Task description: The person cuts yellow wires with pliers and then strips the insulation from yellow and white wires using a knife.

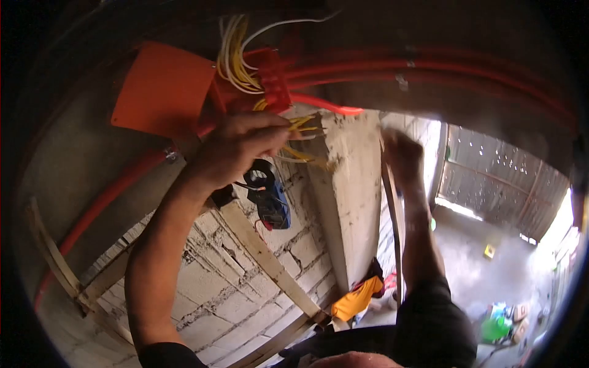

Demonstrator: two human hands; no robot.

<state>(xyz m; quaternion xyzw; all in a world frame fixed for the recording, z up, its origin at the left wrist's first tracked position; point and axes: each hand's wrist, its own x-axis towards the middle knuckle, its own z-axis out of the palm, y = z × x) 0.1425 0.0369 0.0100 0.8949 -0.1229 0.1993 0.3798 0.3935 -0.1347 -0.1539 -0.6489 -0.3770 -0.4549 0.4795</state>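
My left hand is raised below an open orange junction box, fingers pinched round a bundle of yellow wires with a few white ones among them. The wires' bare ends fan out to the right, in front of the concrete column. More yellow and white wires loop out of the box above. On the box's left side hangs its flat orange cover. My right hand is up beside the column, next to a thin upright strip; it is blurred and its fingers are hidden.
Red conduits run along the ceiling from the box. Below my left hand are a roll of black tape and a blue-and-black device. A wooden frame crosses before the block wall. A yellow cloth lies low by the column.
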